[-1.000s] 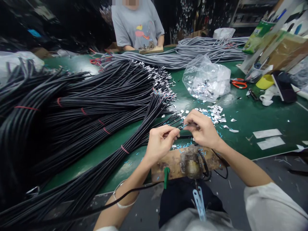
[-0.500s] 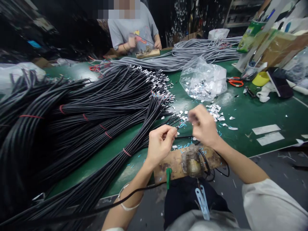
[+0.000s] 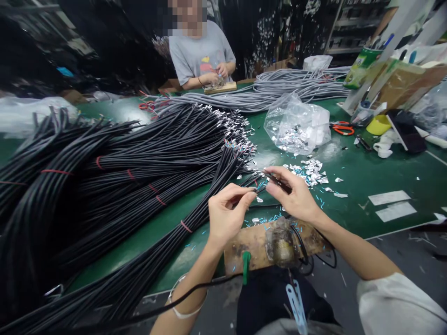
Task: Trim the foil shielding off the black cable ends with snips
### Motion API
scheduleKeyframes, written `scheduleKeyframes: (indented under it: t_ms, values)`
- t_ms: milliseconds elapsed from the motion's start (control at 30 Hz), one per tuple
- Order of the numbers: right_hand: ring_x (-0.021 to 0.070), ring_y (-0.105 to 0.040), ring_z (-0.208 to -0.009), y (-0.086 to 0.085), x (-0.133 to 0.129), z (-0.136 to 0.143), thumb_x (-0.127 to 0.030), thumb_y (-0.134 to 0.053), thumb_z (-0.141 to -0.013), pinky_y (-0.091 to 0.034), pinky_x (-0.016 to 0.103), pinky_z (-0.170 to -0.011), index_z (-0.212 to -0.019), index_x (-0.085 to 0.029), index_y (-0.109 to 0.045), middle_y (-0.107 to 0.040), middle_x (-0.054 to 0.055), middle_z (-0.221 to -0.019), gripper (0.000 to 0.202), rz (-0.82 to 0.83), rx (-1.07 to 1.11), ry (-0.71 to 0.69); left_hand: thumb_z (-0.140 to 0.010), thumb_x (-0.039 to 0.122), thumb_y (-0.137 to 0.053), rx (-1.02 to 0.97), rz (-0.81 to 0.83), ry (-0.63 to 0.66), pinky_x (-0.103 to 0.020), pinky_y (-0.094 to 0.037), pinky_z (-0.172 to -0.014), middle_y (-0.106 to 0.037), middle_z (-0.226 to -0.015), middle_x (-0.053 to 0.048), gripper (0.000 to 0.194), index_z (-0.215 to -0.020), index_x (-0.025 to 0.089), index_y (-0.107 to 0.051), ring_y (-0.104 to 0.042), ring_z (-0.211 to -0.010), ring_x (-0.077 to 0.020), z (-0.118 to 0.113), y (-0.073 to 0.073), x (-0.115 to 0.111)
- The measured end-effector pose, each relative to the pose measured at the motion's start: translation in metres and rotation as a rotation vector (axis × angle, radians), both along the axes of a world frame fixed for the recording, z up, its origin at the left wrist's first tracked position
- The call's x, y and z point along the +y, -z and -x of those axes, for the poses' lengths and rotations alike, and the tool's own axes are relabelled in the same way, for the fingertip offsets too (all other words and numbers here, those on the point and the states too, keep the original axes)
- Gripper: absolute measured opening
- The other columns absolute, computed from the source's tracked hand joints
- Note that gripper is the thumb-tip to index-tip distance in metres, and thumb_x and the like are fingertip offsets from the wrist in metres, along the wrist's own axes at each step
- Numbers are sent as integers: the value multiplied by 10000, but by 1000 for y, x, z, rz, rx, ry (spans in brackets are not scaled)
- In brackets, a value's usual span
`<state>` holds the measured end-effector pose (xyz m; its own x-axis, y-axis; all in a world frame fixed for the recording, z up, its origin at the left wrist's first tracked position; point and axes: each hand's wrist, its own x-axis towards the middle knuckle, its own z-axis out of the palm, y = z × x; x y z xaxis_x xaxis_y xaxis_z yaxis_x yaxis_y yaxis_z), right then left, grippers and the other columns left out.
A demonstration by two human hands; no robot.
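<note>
My left hand (image 3: 228,211) pinches the end of a black cable between thumb and fingers, left of my right hand. Between the thumb and fingers of my right hand (image 3: 293,193) is a dark slim tool (image 3: 278,181), its tip pointing toward the cable end. Just below both hands lies a stained wooden board (image 3: 240,242) with a metal block (image 3: 281,244) and a green clip (image 3: 246,267). Black cables (image 3: 167,158) in bundles with red ties spread to the left, their stripped ends near my hands.
Foil scraps (image 3: 312,171) and blue bits lie right of my hands. Beyond them are a clear bag (image 3: 300,125), orange-handled scissors (image 3: 342,128) and white strips (image 3: 389,197). Grey cables (image 3: 279,86) run across the back, before a person (image 3: 204,53) in a grey shirt.
My right hand has moved slightly left and down, and the dark tool now shows in its fingers. The person opposite has brought both hands together.
</note>
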<state>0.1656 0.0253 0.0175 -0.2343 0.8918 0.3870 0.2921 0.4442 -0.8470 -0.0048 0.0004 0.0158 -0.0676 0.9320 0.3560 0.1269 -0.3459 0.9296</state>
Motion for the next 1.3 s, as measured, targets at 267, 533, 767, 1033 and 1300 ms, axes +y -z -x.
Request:
scheduleKeyframes:
  t_ms: [267, 533, 767, 1033, 1300]
  values:
    - [138, -601, -743, -7, -9, 2, -268, -561, -874, -478, 287, -681, -1034, -195, -690, -679, 45, -845, 218, -126, -32, -48, -694, 93, -727, 169, -348, -247, -224, -447, -579, -591, -669, 20, 109, -726, 182, -673, -546, -635, -96, 3, -3, -5]
    - [124, -590, -667, -8, -9, 3, -260, -564, -872, -462, 265, -614, -976, -181, -726, -693, 46, -781, 208, -127, -37, -60, -698, 77, -714, 282, -386, -257, -230, -443, -545, -578, -641, 26, 115, -716, 175, -655, -539, -594, -94, 0, -1, -7]
    - [120, -588, -646, -7, -10, 3, -255, -566, -868, -462, 260, -595, -969, -190, -730, -686, 40, -755, 204, -118, -30, -57, -684, 17, -702, 377, -484, -297, -216, -448, -553, -567, -645, 31, 166, -709, 165, -630, -530, -585, -79, 0, -2, -8]
    - [128, -601, -656, -6, -9, 5, -271, -565, -868, -471, 274, -618, -949, -190, -739, -707, 46, -773, 208, -76, -67, -17, -697, 15, -677, 602, -687, -402, -221, -443, -542, -552, -606, 31, 182, -747, 181, -620, -521, -551, -88, 1, 6, -7]
    - [125, -587, -637, -4, -8, 5, -279, -559, -872, -464, 268, -603, -949, -201, -737, -706, 30, -749, 208, -82, -70, -34, -724, 48, -661, 640, -662, -420, -213, -426, -540, -542, -606, 28, 145, -753, 186, -629, -517, -553, -86, 2, 8, -7]
